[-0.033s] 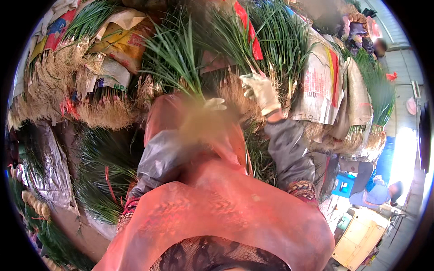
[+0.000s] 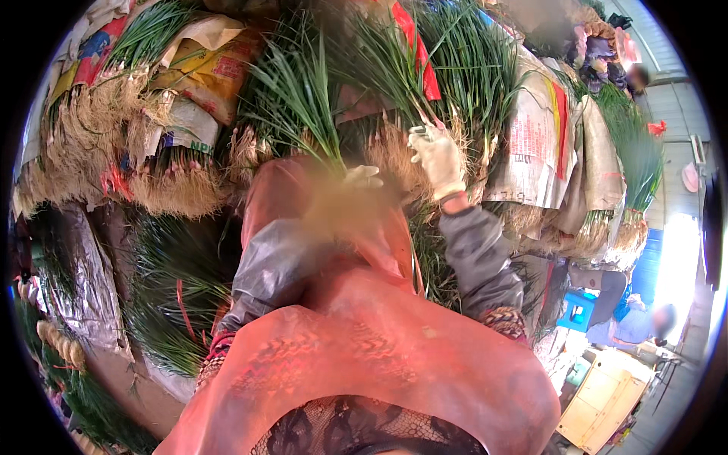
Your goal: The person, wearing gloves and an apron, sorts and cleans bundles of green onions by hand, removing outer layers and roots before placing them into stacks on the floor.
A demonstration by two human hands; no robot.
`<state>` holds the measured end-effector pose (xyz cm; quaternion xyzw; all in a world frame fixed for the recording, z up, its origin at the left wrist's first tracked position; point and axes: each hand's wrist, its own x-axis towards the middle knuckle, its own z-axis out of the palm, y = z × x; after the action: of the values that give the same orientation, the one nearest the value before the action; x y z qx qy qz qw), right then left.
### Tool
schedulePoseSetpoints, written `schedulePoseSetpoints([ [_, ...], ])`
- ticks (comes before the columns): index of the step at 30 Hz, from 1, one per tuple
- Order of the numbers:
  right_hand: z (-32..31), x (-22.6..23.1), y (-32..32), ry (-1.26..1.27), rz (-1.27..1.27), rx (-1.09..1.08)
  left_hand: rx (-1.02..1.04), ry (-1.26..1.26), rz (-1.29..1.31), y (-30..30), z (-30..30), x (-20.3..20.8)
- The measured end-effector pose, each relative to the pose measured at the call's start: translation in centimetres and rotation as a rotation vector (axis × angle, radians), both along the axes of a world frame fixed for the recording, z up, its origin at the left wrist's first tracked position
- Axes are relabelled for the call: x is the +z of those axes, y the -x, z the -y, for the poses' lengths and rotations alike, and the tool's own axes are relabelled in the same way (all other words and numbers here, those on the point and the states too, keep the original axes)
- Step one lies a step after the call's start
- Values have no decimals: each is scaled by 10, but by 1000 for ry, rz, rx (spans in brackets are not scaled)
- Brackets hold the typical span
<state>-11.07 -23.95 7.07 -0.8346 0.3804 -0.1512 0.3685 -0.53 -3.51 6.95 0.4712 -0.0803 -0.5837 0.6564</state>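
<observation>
My left hand (image 2: 362,177), in a pale glove, is over my lap and closed at the lower end of a bunch of green onions (image 2: 307,102). Its leaves fan up and away to the left; a blurred smudge hides much of this hand and the roots. To the right, my right hand (image 2: 440,158), gloved too, reaches to the heap with curled fingers. Pinkish-white stalks of more green onions (image 2: 429,115) meet its fingertips, though the exact grip is partly hidden. A red strip (image 2: 409,45) lies among the leaves above.
Rooted bundles (image 2: 174,186) line the left side beneath woven sacks (image 2: 205,72). Another sack (image 2: 531,136) covers bundles at right. Loose greens (image 2: 178,296) lie at my lower left. Farther right are a blue stool (image 2: 578,309), a wooden cabinet (image 2: 607,398) and another person (image 2: 633,326).
My right hand has shifted slightly right and turned, its fingers more curled. The bunch at my left hand has tilted slightly; that hand stays nearly in place.
</observation>
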Motion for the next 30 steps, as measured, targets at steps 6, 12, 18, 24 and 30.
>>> schedulePoseSetpoints([
  [6,1,21,-13,299,-101,140,-67,87,9,23,-8,24],
  [12,-66,18,-2,-605,337,333,-42,62,74,19,-3,-9],
  [18,-79,10,-14,-810,336,478,-19,120,-347,9,-34,-5],
  [24,-32,18,-51,953,-457,72,177,158,-173,2,-48,50],
  [30,10,-6,-29,428,-280,135,35,148,-44,-4,-25,3],
])
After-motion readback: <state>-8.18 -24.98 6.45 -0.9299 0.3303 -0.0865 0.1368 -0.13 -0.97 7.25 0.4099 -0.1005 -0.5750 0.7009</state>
